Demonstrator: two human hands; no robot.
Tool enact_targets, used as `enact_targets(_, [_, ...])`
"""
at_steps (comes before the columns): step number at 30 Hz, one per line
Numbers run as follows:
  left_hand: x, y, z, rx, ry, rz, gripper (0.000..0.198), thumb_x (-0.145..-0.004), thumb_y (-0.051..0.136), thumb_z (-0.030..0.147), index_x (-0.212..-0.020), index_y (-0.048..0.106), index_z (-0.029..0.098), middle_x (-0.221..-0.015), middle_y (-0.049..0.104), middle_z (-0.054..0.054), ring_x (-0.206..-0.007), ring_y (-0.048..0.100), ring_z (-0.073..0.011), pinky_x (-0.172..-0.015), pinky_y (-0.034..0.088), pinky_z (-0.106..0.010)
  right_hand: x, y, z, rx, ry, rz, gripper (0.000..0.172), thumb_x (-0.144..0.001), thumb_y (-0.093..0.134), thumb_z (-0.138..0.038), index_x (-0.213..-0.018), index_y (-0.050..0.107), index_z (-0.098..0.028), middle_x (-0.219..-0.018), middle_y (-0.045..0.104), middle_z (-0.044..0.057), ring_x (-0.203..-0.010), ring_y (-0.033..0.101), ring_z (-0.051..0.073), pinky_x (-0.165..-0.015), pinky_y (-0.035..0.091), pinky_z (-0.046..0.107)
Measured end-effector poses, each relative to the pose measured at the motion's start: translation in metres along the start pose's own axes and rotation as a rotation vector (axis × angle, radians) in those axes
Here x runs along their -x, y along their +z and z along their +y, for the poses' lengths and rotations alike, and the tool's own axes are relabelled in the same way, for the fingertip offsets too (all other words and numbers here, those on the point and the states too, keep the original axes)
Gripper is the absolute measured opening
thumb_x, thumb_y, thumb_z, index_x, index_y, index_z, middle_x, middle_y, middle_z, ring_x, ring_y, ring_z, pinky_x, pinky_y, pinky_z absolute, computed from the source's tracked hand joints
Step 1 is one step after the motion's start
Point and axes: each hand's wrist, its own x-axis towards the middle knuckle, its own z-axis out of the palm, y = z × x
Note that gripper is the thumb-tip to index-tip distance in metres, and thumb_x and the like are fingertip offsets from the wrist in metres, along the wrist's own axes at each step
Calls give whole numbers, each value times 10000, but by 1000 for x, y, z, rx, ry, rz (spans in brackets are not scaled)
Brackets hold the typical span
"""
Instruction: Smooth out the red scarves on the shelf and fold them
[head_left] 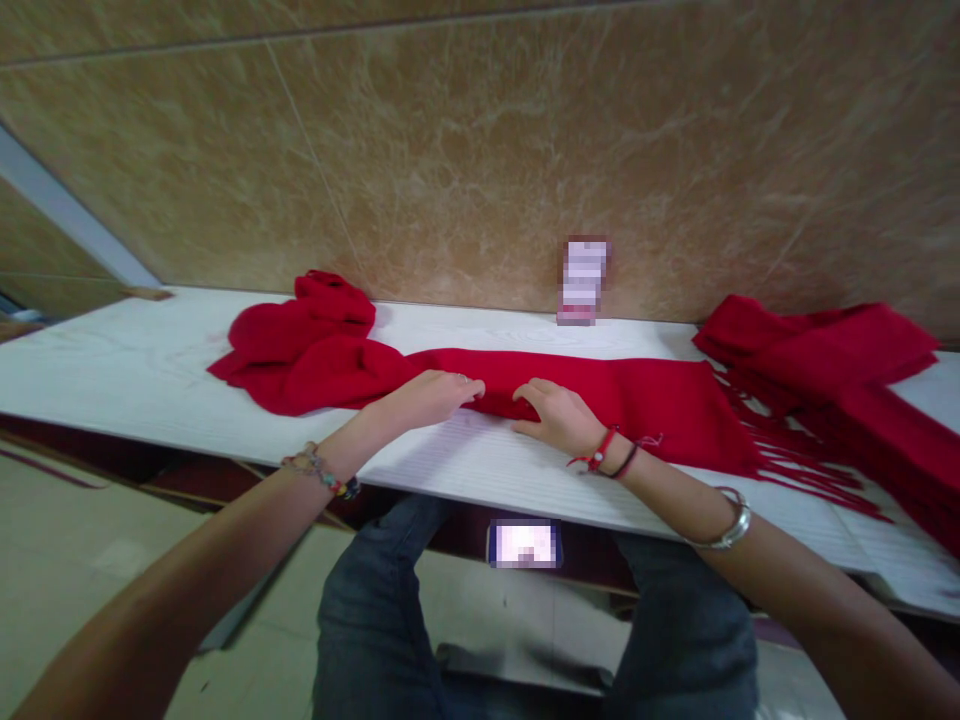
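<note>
1. So my red scarf (517, 370) is lying lengthwise on the white counter (450, 455), right in front of me. I'd guess that's because the counter is long and narrow, so only this direction gives it room.

2. Left hand (437, 392) is at the near edge, about mid-length, fingers close together and bent over the cloth. Can't tell if they're really pinching it or just resting there.

3. Right hand (559, 412) is just beside it along the same edge. Thumb and forefinger are curved with a clear gap between them, so it's loosely open, and I don't see any cloth clamped in there. Having both hands on the one edge probably helps keep that stretch straight.

4. The other red scarf (817, 350) sits off to my right, folded over itself, likely to leave the middle free for this one. Its lower part comes right up by the fringe (795, 475).

5. Looks-wise: plain solid red, soft and matte. Pretty flat toward the right, narrower between my hands, then a puffy, rumpled heap (315, 375) at the left end. Fringe strands are splayed out unevenly.
</note>
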Motion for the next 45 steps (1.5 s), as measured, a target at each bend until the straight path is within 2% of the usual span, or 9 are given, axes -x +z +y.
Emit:
enact_targets(5, [0, 0, 1, 42, -12, 41, 193, -876, 389, 96, -927, 562, 164, -882, 636, -39, -798, 608, -145, -630, 428, -214, -10, 3, -11, 1, 59, 5, 248, -790, 626, -296, -984, 585, -147, -939, 611, 74, -830, 562, 170, -666, 409, 262])
enact_targets(10, [2, 3, 2, 55, -19, 102, 245, -882, 348, 92, -939, 579, 149, -907, 581, -56, -777, 583, -143, -607, 425, -214, -13, 11, -8, 1, 118, -52, 111, -839, 557, -236, -901, 606, -158, -891, 627, 67, -803, 573, 162, -650, 402, 253])
enact_targets(16, [3, 6, 2, 95, -14, 83, 283, -846, 348, 28, -929, 591, 147, -865, 584, -45, -742, 577, -140, -612, 422, -218, -14, 16, -6, 99, 117, -27, 162, -882, 496, -269, -869, 613, -158, -884, 631, 83, -824, 592, 175, -653, 411, 258])
enact_targets(23, [5, 7, 1, 107, -20, 65, 263, -859, 368, 57, -954, 596, 147, -916, 602, -58, -827, 592, -151, -663, 449, -221, -14, 16, -5, 191, 19, -39, 226, -908, 447, -284, -869, 623, -147, -844, 630, 101, -829, 590, 179, -685, 407, 267])
enact_targets(29, [7, 10, 10, 107, 54, 161, 196, -884, 474, 228, -1019, 601, 163, -980, 603, -55, -874, 589, -153, -721, 462, -235, -12, 13, -5, 181, -21, -13, 162, -883, 495, -247, -875, 624, -147, -876, 626, 88, -842, 570, 176, -707, 400, 271])
enact_targets(34, [10, 15, 11, 62, 85, 224, 187, -882, 467, 178, -929, 648, 170, -845, 622, -34, -771, 592, -134, -653, 445, -213, -11, 13, -5, 164, -61, 20, 119, -857, 514, -177, -881, 626, -143, -869, 620, 78, -815, 551, 167, -701, 388, 264])
enact_targets(39, [12, 13, 10, -29, 137, 185, 214, -850, 467, 91, -906, 655, 177, -823, 627, -27, -740, 592, -143, -670, 445, -242, -8, 14, 0, 157, -220, 17, 182, -879, 473, -164, -918, 650, -148, -869, 628, 75, -786, 537, 162, -704, 371, 282])
enact_targets(45, [16, 13, 13, 39, 132, 176, 200, -883, 461, 199, -958, 646, 175, -883, 622, -44, -800, 588, -153, -727, 449, -256, -1, 15, 4, 124, -396, 9, 250, -900, 450, -202, -1033, 662, -201, -940, 628, 71, -840, 531, 165, -716, 377, 289])
